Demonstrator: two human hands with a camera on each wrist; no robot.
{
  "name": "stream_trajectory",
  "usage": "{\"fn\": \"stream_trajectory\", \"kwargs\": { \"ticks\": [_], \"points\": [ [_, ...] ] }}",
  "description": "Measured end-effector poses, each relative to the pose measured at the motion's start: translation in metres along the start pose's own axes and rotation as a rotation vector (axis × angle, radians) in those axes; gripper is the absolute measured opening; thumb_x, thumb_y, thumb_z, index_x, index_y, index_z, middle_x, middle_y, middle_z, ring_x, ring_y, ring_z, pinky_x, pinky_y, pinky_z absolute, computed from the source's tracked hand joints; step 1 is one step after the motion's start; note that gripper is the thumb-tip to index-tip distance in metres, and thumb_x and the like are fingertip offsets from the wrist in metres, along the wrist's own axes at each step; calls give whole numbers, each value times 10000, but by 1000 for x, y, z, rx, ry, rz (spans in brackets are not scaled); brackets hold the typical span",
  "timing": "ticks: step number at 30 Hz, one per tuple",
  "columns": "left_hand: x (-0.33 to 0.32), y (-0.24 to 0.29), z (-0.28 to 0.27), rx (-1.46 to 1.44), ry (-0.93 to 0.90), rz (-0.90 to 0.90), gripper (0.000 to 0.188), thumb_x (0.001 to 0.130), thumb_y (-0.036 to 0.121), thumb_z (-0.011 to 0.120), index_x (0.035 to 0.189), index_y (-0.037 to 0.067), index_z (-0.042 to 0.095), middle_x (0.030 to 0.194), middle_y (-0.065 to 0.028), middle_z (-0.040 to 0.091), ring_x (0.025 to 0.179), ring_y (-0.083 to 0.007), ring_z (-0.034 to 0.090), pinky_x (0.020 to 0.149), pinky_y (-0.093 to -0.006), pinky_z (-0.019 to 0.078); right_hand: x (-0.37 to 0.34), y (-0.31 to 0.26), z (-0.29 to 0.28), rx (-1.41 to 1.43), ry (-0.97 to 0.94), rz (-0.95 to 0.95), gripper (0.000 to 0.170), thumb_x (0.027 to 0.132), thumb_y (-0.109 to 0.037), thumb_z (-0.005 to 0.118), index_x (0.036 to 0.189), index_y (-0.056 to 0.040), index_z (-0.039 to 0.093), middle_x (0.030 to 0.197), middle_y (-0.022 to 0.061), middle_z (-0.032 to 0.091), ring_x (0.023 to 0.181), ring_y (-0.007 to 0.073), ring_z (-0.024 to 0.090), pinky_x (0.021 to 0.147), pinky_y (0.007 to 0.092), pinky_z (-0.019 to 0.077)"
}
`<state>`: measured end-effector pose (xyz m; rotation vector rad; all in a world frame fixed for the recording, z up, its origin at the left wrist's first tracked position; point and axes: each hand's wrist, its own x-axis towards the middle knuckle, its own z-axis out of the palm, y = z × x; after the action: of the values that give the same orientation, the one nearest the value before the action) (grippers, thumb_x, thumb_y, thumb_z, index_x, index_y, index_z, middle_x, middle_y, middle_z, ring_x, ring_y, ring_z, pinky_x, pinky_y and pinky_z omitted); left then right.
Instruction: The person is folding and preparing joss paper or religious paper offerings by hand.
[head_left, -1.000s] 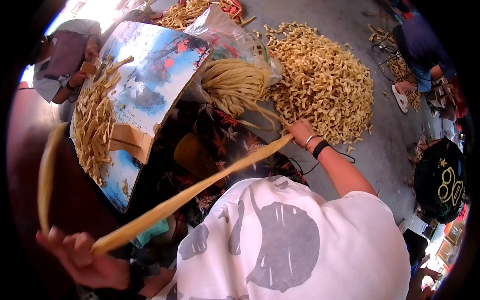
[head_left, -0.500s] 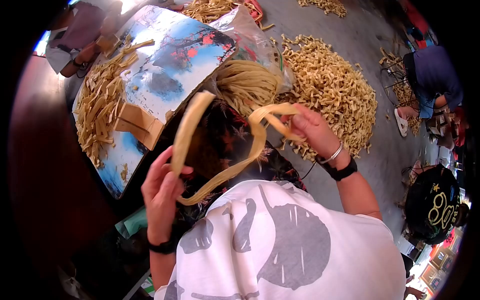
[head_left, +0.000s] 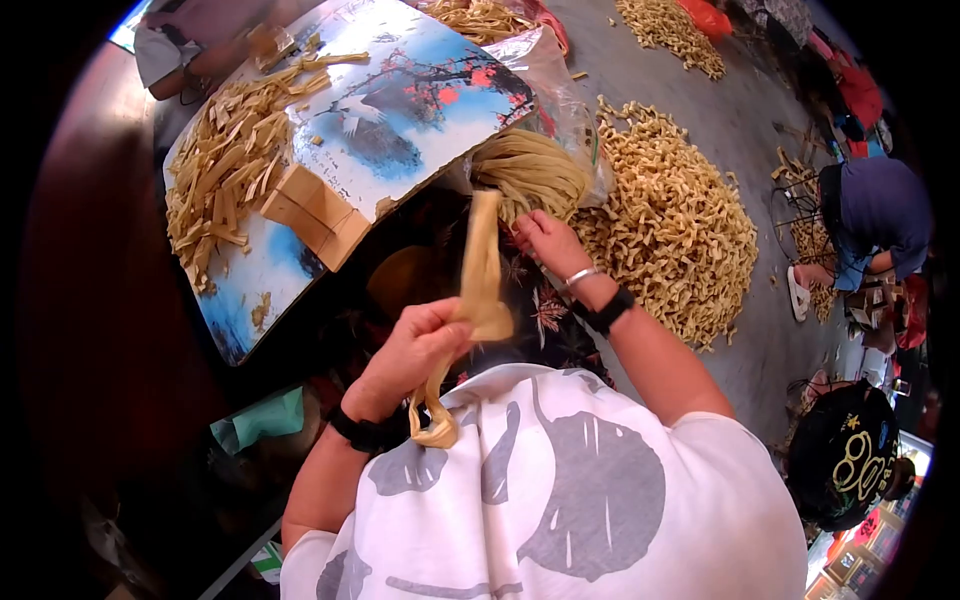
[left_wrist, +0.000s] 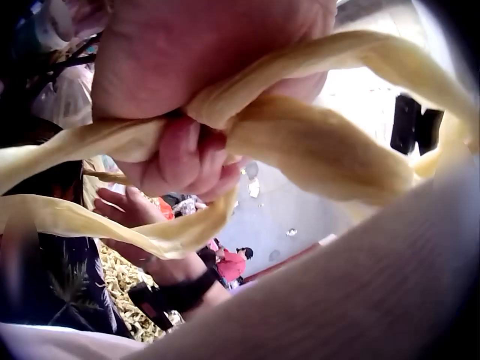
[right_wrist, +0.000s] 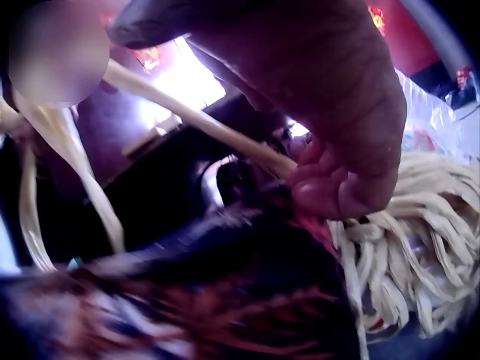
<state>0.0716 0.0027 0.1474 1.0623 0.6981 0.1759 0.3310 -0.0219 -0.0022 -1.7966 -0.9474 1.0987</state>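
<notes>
Yellow strip (head_left: pixel 481 262) hangs in looped folds near the shirt (head_left: pixel 590 480), left hand (head_left: pixel 415 348) pinching it. Right hand (head_left: pixel 550 245) by the bundle (head_left: pixel 530 172), fingertips unclear here. Left wrist: fingers curled round strip, loops either side. Right wrist: fingers clamped on strip. Looks like gathering step; next move needs firm left grip, controlled slack.

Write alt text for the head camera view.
A person's left hand grips a folded tan strip; the right hand, fingers curled, is beside a bundle of strips. At left, a painted board bears flat pieces and a wooden block; at right, a big pile of small pieces lies on the grey floor.
</notes>
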Motion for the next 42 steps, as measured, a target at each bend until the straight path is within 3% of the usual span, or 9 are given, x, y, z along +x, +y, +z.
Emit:
{"fn": "stream_trajectory", "kwargs": {
  "ticks": [5, 8, 12, 14, 20, 25, 29, 34, 42],
  "points": [
    [-1, 16, 10, 382, -292, 75, 221, 925, 48, 579, 1110, -44, 657, 823, 27, 619, 727, -45, 512, 655, -201, 442, 70, -2, 19, 216, -19, 490, 346, 886, -388, 664, 976, -55, 681, 804, 30, 650, 706, 198, 609, 631, 336, 491],
    [-8, 15, 0, 365, -240, 108, 230, 895, 20, 571, 1096, -52, 656, 865, 9, 652, 771, -58, 551, 696, -210, 464, 120, 52, 18, -1270, -363, -544, 235, 845, -273, 674, 969, -74, 683, 770, 91, 653, 687, 238, 620, 647, 366, 489],
    [-18, -11, -32, 323, 81, 200, 288, 856, -30, 514, 1100, -48, 667, 897, 4, 651, 807, -69, 563, 734, -208, 463, 79, 14, 24, -241, 170, -125, 204, 858, -178, 556, 944, -42, 681, 695, 125, 641, 628, 241, 622, 600, 371, 473],
    [-5, -47, -53, 412, 289, 300, 294, 885, -4, 518, 1143, -33, 658, 875, 25, 622, 766, -66, 528, 699, -204, 442, 43, 3, 12, -286, 163, -70, 331, 866, -257, 452, 950, -46, 693, 886, 229, 677, 849, 428, 635, 768, 470, 501],
    [58, -129, -90, 316, 668, 239, 293, 904, 29, 515, 1166, 10, 646, 1010, -146, 699, 935, -230, 657, 844, -276, 476, -98, -128, 7, -11, -99, -378, 177, 850, -62, 443, 884, -11, 610, 728, 69, 594, 635, 158, 577, 625, 276, 463],
    [81, -165, -112, 712, 575, 381, 304, 959, 76, 467, 1215, 35, 626, 1169, -163, 641, 1065, -281, 619, 931, -356, 481, -111, -163, 48, 43, -374, -651, 216, 814, 67, 526, 999, 2, 615, 817, 124, 614, 709, 231, 640, 670, 296, 515],
    [42, -116, -105, -541, 433, -16, 431, 1016, 282, 405, 1278, -31, 542, 1204, -167, 633, 1041, -271, 626, 944, -384, 492, -96, -107, 88, -91, -515, -605, 214, 826, 32, 561, 1019, -33, 628, 817, 139, 635, 745, 285, 653, 671, 328, 520],
    [16, -85, -89, -738, 325, 57, 418, 999, 301, 529, 1269, -17, 559, 973, -111, 649, 742, -157, 572, 659, -287, 479, -89, -51, 112, -518, -861, -467, 234, 835, -86, 604, 1048, -70, 699, 914, 162, 702, 821, 342, 674, 727, 397, 528],
    [13, -116, -70, 37, 321, 149, 165, 968, 124, 548, 1003, 26, 676, 831, 10, 639, 781, -79, 541, 738, -214, 423, -25, -63, 104, 1089, -435, 368, 265, 1020, -285, 522, 1197, -89, 542, 967, 47, 617, 963, 206, 615, 949, 431, 484]
  ]
}}
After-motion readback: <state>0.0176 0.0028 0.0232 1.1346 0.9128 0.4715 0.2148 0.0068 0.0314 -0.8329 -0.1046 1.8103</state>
